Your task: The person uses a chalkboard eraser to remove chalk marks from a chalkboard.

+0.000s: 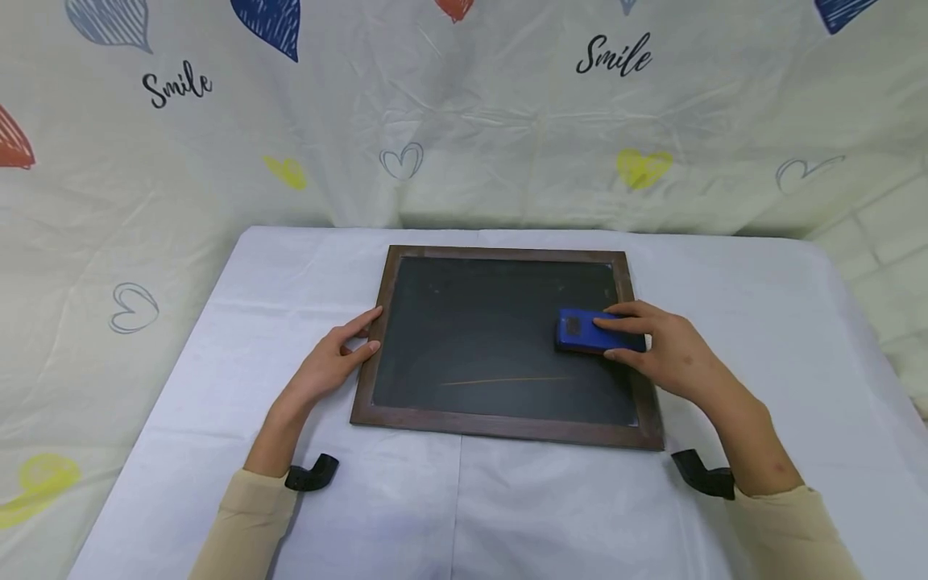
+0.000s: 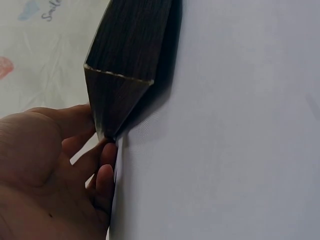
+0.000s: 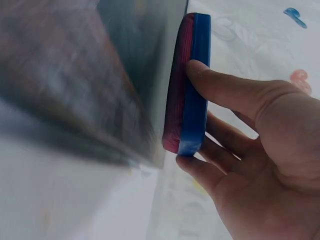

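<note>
A small blackboard [image 1: 493,322] in a dark brown wooden frame lies on the table, with one thin orange chalk line [image 1: 507,380] across its lower part. My left hand [image 1: 329,362] grips the frame's left side, thumb and index fingertip on the wood. In the left wrist view, other fingers of that hand [image 2: 55,155] curl at the frame's edge [image 2: 125,45]. Near the board's right side, my right hand [image 1: 674,350] holds a blue chalkboard eraser [image 1: 580,330] between thumb and fingers. The right wrist view shows the eraser's dark red felt [image 3: 177,95] turned toward the board.
A white cloth [image 1: 290,274] covers the table around the board. Behind it hangs a pale curtain [image 1: 493,177] printed with hearts and the word Smile. Black curved pieces [image 1: 313,474] sit at both wrists, beside beige sleeves [image 1: 246,524].
</note>
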Available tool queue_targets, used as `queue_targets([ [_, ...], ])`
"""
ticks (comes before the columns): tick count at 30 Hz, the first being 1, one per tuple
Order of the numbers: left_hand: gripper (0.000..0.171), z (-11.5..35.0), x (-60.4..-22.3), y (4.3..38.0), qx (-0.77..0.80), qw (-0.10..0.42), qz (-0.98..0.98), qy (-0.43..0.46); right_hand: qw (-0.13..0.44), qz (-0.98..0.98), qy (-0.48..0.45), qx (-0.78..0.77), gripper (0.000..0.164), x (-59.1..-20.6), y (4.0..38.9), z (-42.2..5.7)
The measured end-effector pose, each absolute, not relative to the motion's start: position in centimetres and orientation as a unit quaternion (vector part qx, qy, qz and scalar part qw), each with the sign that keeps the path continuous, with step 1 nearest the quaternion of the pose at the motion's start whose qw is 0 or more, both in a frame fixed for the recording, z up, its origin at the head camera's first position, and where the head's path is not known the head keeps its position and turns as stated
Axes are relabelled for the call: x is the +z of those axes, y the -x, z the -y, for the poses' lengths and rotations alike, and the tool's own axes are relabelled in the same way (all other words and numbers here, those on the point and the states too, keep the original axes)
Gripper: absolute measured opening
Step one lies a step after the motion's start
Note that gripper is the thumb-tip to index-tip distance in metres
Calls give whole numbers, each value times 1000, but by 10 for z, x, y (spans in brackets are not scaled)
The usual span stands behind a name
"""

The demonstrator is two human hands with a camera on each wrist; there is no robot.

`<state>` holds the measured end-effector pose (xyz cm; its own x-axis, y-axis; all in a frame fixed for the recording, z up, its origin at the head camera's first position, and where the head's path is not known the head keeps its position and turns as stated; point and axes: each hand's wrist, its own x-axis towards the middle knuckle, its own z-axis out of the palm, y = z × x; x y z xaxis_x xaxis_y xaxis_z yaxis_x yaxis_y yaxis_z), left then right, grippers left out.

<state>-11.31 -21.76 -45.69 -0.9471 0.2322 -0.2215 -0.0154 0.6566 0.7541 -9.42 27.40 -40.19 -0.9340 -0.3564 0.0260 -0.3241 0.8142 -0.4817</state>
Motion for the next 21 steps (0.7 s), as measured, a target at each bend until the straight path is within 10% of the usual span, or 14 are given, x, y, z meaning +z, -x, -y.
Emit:
queue_targets([
  [21,61,219,-461,115,406,149,-899,-64,48,-951,211,-220,49,-408,54,-290],
])
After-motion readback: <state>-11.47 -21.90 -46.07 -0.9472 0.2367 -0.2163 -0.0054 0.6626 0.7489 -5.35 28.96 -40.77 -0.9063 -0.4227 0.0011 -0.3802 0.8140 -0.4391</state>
